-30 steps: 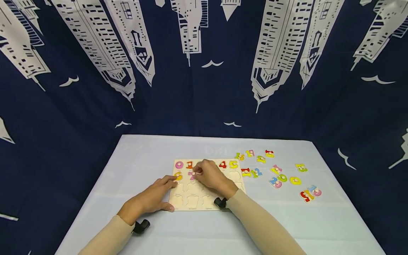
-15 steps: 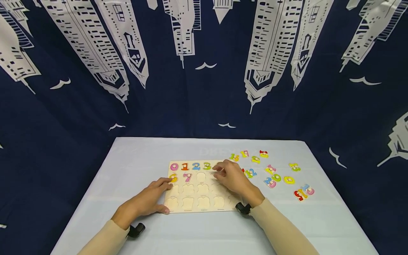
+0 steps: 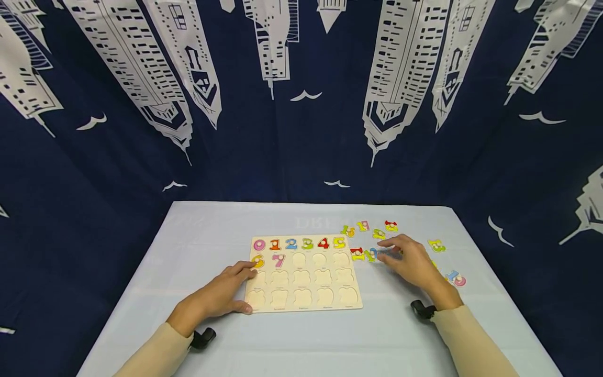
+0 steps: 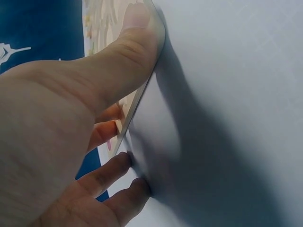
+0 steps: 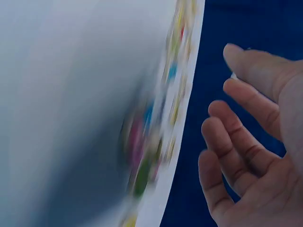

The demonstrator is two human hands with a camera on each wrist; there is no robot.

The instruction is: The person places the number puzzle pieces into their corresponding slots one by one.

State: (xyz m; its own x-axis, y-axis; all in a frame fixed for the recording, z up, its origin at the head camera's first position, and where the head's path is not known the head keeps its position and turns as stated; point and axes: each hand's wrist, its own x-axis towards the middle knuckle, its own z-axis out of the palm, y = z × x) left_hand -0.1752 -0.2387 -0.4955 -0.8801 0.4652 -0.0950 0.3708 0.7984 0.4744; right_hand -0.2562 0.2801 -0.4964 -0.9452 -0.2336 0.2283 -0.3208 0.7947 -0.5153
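Observation:
A wooden number puzzle board (image 3: 301, 308) lies on the table, with numbers 0 to 5 seated across its back row. In the row below sit a yellow 6 (image 3: 257, 261) and a pink 7 (image 3: 278, 261); the other recesses are bare. My left hand (image 3: 212, 298) rests at the board's left edge, thumb (image 4: 135, 38) on its near corner and fingers beside the 6. To the right of the board, my right hand (image 3: 416, 267) hovers above loose number pieces, fingers apart and holding nothing. It hides several of those pieces in the head view.
Loose pieces are scattered right of the board, among them a red-and-yellow one (image 3: 357, 254) by its edge, a green-and-yellow one (image 3: 436, 245) and a blue-and-pink one (image 3: 455, 278). A dark blue printed cloth (image 3: 282, 157) hangs behind the white table (image 3: 212, 225).
My right hand has let go of the pink 7, now in its recess, and moved right across the board to the loose pieces. My left hand stays at the board's left edge.

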